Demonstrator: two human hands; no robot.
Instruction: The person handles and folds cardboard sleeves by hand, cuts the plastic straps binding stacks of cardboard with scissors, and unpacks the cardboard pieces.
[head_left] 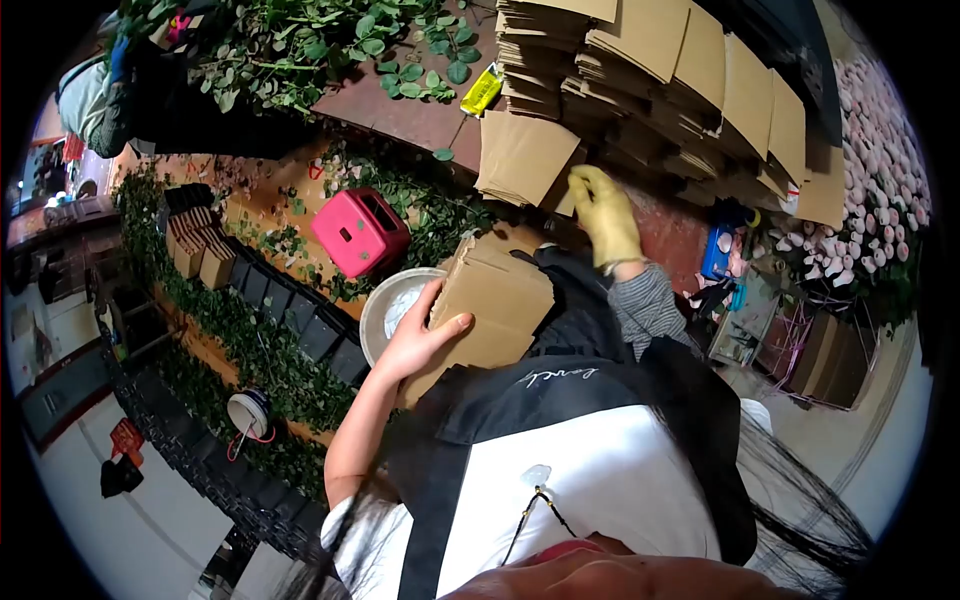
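Note:
My bare left hand [415, 345] is closed around a stack of brown cardboard pieces [492, 300], held tilted in front of my apron with the thumb across its face. My right hand [605, 215], in a yellow glove, has its fingers curled beside a small pile of cardboard sheets [525, 155] at the edge of the table. Whether anything is pinched in the gloved fingers is hidden. Below my left hand, a pale round bucket [378, 320] partly shows.
Tall stacks of folded cardboard [690, 60] cover the table's right. A yellow packet [482, 92] and green leaves [330, 40] lie on it. A pink plastic stool [360, 232] stands among leaves on the floor. Pale pink flowers [870, 170] stand at right; a person's sleeve [108, 130] shows at left.

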